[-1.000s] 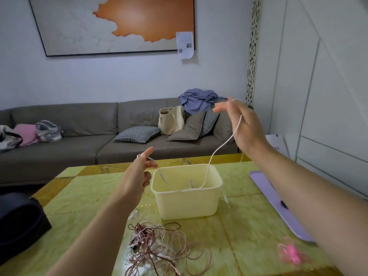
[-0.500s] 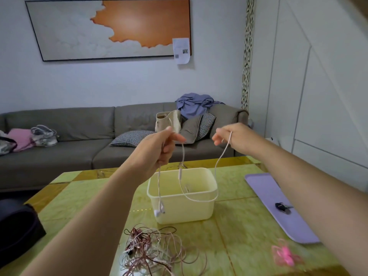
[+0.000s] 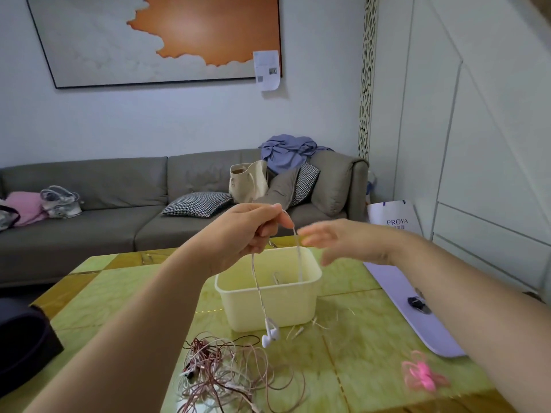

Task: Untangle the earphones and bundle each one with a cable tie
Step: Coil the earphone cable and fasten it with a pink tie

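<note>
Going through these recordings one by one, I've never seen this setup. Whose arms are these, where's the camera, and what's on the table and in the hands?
No machine here: a person works bare-handed, and the single camera sits on their head, looking forward and down, so both forearms reach in from below. The left hand grips the thin white earphones by the cable; the two buds dangle in front of the cream plastic tub, and another stretch of cable drops into it. The right hand is blurred, fingers straight, seemingly holding nothing. On the green-and-yellow table lie a tangle of pinkish-brown cords, pink cable ties and a lilac mat.
</note>
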A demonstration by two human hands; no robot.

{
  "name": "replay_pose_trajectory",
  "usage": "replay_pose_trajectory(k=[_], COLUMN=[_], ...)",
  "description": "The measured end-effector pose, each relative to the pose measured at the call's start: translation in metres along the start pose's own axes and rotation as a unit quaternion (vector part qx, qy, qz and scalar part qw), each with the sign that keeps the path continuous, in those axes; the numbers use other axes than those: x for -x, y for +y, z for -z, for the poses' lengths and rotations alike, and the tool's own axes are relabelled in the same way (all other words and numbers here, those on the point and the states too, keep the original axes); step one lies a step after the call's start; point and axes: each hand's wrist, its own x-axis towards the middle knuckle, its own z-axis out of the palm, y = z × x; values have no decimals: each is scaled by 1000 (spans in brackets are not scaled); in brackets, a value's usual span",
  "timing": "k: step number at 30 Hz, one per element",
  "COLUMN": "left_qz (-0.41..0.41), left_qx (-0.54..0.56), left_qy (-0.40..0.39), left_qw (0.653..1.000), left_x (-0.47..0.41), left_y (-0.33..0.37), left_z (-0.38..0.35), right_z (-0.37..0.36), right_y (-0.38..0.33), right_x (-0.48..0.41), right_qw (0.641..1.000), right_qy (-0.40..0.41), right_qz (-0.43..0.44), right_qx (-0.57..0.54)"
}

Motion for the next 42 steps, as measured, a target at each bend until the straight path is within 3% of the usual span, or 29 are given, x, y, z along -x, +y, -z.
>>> replay_pose_trajectory(k=[2, 5, 8, 11, 17, 21, 26, 29, 32, 35, 38, 42], left_qz=[-5, -14, -3, 15, -34, -33, -37, -41, -19, 33, 84, 96], left_qx=[6, 20, 35, 154, 400, 492, 531, 506, 477, 402, 382, 357], left_qy=[-8, 6, 16, -19, -53, 29, 126, 225, 302, 338, 311, 207], left_qw=[1000, 1000, 999, 988, 914, 870, 837, 832, 825, 850, 866, 906], left_x=[0, 1, 5, 14, 21, 15, 8, 0, -10, -17, -18, -6], left_y=[-1, -2, -8, -14, -1, -5, -21, -36, -62, -91, -103, -105], left_z=[-1, 0, 8, 11, -1, -6, -2, 1, 6, 6, -9, -32], right_z=[-10, -17, -2, 13, -15, -50, -65, -62, -58, -52, -42, -21], right_y=[-14, -21, -19, -8, 33, 55, 61, 55, 35, -1, -38, -65], right_x=[0, 3, 7, 0, -24, -24, -19, -13, -1, 12, 22, 27], right_qw=[983, 971, 949, 925, 944, 964, 979, 990, 991, 975, 967, 962], right_qy=[-43, -49, 27, 134, 239, 197, 181, 134, 17, -92, -70, 21], right_qz=[61, 93, 105, 120, 36, 10, -21, -31, -33, 3, 80, 145], right_qx=[-169, -213, -298, -336, -226, -180, -91, 6, 131, 205, 233, 228])
